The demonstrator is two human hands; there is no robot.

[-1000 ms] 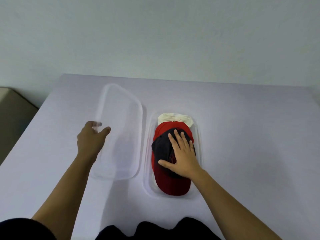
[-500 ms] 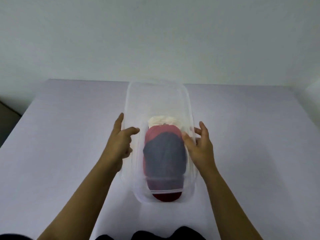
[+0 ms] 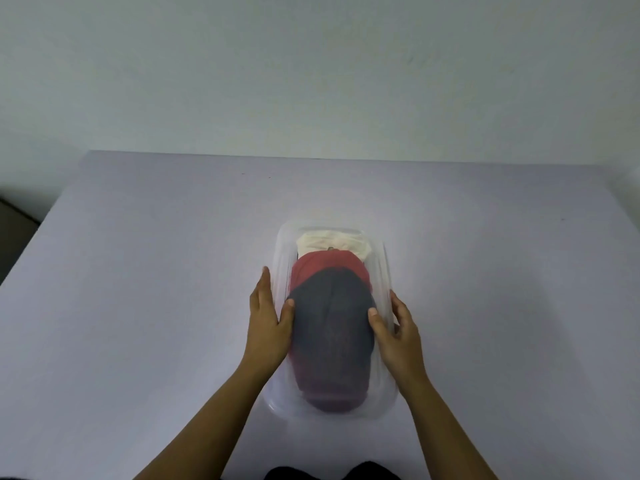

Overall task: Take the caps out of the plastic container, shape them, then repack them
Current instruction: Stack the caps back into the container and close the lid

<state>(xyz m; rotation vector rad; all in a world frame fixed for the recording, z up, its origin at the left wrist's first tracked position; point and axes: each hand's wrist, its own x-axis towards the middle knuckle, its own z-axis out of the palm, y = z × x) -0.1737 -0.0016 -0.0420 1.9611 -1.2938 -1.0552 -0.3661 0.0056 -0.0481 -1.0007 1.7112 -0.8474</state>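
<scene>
A clear box [image 3: 274, 406] sits mid-desk [image 3: 138, 271], close to the person, with its see-through lid [image 3: 381, 268] on top. Three caps lie stacked inside, seen through the lid: a cream cap [image 3: 332, 241] farthest, a red cap [image 3: 323, 268] overlapping it, and a dark cap [image 3: 332, 327] nearest. The left grip [image 3: 268, 320] clasps the lid's left edge, thumb on top and fingers along the side. The right grip [image 3: 398, 329] clasps the right edge likewise, fingers curled round the rim. A pale wall [image 3: 311, 64] rises behind.

Three caps [image 3: 331, 317], one lidded container [image 3: 385, 405], two hands [image 3: 267, 325].
</scene>
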